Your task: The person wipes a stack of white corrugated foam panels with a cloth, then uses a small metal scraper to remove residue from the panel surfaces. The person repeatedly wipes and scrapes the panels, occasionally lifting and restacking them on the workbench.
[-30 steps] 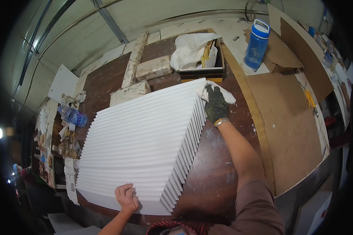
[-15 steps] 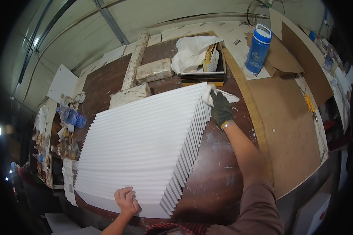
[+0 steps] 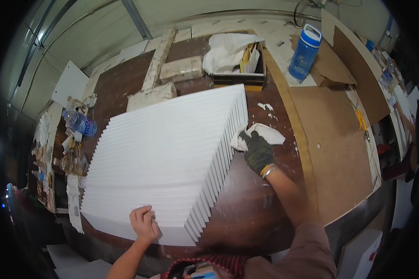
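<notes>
The dark-gloved right hand (image 3: pixel 258 154) pinches a crumpled white cloth (image 3: pixel 268 134) against stacked flat white panels (image 3: pixel 167 149). The bare left hand (image 3: pixel 144 224) rests there, half-curled.

Under the bare left hand (image 3: pixel 144 224): white panels (image 3: pixel 167 153), stacked, matt, smooth-faced, edges stepped into ridges. On the right hand (image 3: pixel 259 156): dark glove (image 3: pixel 261 162), matt, knit-looking fabric; in its grip, white cloth (image 3: pixel 267 134), soft, creased. At that wrist: band (image 3: pixel 268 170), shiny, metallic from here. Below both hands: table (image 3: pixel 251 204), dark brown, wood-like, glossy, scuffed. Beyond the right hand: blue bottle (image 3: pixel 304 55), translucent plastic.
</notes>
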`<state>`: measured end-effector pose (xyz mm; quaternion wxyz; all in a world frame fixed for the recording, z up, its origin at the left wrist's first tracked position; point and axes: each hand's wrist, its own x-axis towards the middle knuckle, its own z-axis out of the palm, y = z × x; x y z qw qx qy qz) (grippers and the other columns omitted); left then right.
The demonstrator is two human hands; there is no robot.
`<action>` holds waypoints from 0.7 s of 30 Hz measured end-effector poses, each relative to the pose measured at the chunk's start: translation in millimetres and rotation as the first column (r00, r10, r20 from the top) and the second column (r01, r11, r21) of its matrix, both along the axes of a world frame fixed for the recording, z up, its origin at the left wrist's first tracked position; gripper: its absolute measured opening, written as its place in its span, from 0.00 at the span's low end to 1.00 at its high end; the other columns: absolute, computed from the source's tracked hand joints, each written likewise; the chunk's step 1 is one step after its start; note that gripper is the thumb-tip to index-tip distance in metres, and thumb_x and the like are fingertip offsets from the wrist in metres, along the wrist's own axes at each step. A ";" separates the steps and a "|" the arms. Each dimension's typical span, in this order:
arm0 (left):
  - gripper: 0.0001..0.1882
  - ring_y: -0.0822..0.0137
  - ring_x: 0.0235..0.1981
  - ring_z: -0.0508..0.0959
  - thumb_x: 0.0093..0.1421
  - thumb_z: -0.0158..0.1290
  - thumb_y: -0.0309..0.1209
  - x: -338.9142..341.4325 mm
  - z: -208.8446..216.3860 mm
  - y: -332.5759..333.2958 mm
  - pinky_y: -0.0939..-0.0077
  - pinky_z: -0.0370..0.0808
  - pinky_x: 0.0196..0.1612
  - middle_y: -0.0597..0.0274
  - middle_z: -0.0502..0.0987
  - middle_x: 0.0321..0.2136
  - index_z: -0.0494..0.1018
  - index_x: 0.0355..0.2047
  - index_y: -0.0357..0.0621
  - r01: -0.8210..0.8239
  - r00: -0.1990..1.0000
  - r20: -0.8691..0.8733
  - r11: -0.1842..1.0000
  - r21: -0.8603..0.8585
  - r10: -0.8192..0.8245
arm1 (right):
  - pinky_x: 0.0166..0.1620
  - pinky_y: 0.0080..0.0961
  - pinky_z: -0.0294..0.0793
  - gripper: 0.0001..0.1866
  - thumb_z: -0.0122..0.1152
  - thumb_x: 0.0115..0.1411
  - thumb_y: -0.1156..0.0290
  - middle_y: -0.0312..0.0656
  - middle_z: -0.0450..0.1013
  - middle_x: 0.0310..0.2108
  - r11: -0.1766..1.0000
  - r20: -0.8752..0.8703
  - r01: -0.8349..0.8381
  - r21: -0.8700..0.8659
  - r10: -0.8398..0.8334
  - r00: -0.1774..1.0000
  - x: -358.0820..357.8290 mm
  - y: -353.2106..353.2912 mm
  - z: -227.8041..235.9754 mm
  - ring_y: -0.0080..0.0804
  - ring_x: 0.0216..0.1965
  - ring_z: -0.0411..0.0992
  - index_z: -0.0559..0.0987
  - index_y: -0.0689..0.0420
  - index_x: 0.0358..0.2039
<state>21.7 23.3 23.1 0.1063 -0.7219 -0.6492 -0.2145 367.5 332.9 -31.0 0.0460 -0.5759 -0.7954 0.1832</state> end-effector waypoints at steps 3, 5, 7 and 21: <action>0.13 0.51 0.41 0.73 0.47 0.49 0.25 0.0 -0.2 0.2 0.57 0.69 0.43 0.53 0.76 0.41 0.73 0.35 0.40 0.006 1.000 -0.012 1.000 -0.001 -0.006 | 0.48 0.47 0.75 0.36 0.61 0.53 0.73 0.56 0.70 0.49 0.896 -0.431 0.258 0.362 -0.084 0.898 -6.4 3.5 2.0 0.55 0.46 0.73 0.69 0.44 0.65; 0.13 0.51 0.41 0.73 0.47 0.49 0.25 0.0 0.1 0.1 0.57 0.69 0.44 0.53 0.76 0.41 0.73 0.35 0.41 -0.006 1.000 -0.012 1.000 -0.012 0.006 | 0.48 0.48 0.73 0.36 0.59 0.53 0.76 0.60 0.70 0.48 0.759 -0.488 0.238 0.606 0.119 0.865 -25.2 -4.4 6.6 0.57 0.48 0.72 0.66 0.51 0.65; 0.13 0.48 0.40 0.73 0.49 0.48 0.24 0.3 0.8 0.2 0.55 0.69 0.44 0.50 0.76 0.41 0.72 0.36 0.40 0.010 1.000 0.004 1.000 -0.013 -0.010 | 0.49 0.48 0.73 0.36 0.58 0.53 0.76 0.60 0.70 0.47 0.952 -0.434 0.117 0.284 0.019 0.901 -42.9 -37.9 10.4 0.57 0.48 0.72 0.65 0.53 0.65; 0.13 0.51 0.41 0.74 0.48 0.49 0.26 0.6 -1.2 -0.2 0.57 0.69 0.45 0.56 0.77 0.43 0.74 0.36 0.42 -0.006 1.000 -0.020 1.000 0.026 0.006 | 0.47 0.46 0.74 0.40 0.56 0.54 0.73 0.55 0.71 0.43 0.978 -0.333 0.148 0.144 -0.093 0.938 -54.9 -76.7 17.0 0.54 0.44 0.72 0.60 0.50 0.70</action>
